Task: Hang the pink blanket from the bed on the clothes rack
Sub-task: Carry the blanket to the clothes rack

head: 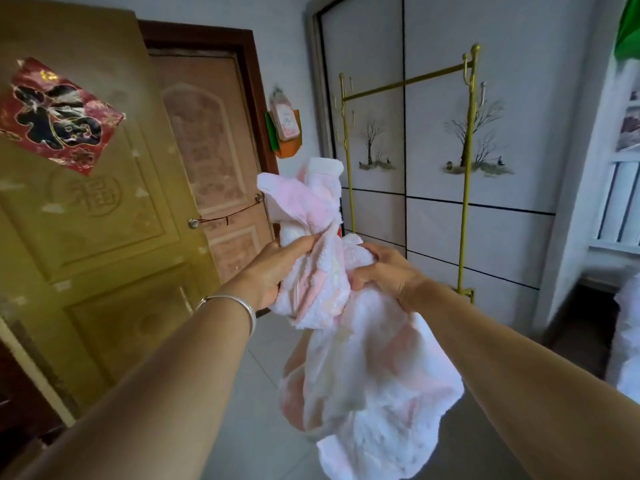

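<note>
The pink blanket [363,348] is a fluffy pink-and-white cloth, bunched up in mid-air at the centre of the view. My left hand [273,268], with a silver bracelet on its wrist, grips the bunch from the left. My right hand [384,268] grips it from the right, close beside the left. Part of the cloth sticks up above my hands and the rest hangs down toward the floor. The clothes rack [405,83] is a thin gold metal frame with a bare top bar, standing behind and to the right of the blanket.
A white wardrobe [502,220] with tree pictures stands right behind the rack. A yellow door [86,237] with a red paper square hangs open on the left, a brown door [214,150] beyond it. Grey tiled floor [256,393] lies below. White bedding [627,341] shows at the right edge.
</note>
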A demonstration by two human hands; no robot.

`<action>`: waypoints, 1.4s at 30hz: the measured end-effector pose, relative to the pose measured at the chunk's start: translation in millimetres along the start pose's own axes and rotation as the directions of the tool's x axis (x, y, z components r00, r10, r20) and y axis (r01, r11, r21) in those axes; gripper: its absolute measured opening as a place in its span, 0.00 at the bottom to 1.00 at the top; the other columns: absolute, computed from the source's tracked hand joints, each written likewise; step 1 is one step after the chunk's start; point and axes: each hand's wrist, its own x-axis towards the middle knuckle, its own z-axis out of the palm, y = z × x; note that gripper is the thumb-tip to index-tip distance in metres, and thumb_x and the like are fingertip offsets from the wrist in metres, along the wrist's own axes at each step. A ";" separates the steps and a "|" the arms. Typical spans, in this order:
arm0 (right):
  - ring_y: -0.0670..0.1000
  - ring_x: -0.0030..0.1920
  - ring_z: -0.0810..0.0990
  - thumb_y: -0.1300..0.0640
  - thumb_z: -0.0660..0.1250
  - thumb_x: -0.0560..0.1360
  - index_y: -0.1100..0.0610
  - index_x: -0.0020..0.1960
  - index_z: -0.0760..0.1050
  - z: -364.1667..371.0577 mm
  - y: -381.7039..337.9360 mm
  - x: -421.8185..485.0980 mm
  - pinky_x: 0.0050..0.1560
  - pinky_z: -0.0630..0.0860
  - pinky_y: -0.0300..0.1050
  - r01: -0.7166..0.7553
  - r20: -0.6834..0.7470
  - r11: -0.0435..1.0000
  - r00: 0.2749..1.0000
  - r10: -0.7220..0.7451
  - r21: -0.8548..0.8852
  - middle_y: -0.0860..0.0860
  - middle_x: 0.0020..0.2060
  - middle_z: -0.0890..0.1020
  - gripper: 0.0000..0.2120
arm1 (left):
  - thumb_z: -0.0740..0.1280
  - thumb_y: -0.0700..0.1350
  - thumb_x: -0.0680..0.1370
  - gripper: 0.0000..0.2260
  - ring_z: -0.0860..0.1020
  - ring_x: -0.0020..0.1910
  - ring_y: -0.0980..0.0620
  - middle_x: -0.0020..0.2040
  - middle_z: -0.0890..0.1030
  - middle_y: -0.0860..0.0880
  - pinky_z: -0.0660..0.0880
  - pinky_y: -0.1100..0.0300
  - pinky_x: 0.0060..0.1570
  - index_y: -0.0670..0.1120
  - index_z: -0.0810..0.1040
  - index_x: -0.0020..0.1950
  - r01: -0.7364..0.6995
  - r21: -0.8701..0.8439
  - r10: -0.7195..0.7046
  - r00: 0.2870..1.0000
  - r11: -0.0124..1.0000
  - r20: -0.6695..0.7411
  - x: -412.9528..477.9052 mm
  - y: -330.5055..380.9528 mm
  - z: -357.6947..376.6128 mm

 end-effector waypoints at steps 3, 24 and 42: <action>0.57 0.38 0.80 0.65 0.67 0.52 0.57 0.56 0.77 0.2 -6.3 67.6 0.38 0.79 0.44 0.006 -0.019 1.000 1.000 -0.006 -0.006 0.57 0.40 0.82 0.32 | 0.70 0.53 0.72 0.09 0.80 0.43 0.51 0.38 0.83 0.51 0.75 0.57 0.48 0.49 0.78 0.41 -0.006 -0.023 0.006 1.000 1.000 0.003 69.1 3.6 -15.7; 0.53 0.36 0.79 0.68 0.69 0.57 0.54 0.51 0.75 -8.7 10.0 447.6 0.40 0.79 0.46 -0.009 -0.389 1.000 0.921 0.013 0.014 0.55 0.38 0.80 0.23 | 0.72 0.56 0.69 0.21 0.82 0.49 0.48 0.50 0.85 0.47 0.78 0.56 0.52 0.47 0.79 0.57 -0.094 -0.032 0.099 0.944 0.995 0.314 520.7 2.0 -62.4; 0.52 0.40 0.78 0.68 0.70 0.64 0.52 0.57 0.71 -194.8 29.4 693.8 0.34 0.75 0.41 -0.052 -0.533 0.998 0.846 0.026 -0.033 0.53 0.43 0.78 0.24 | 0.72 0.54 0.71 0.13 0.81 0.50 0.46 0.47 0.84 0.46 0.76 0.52 0.57 0.48 0.80 0.50 -0.178 -0.038 0.175 0.867 0.983 0.466 825.3 41.6 88.3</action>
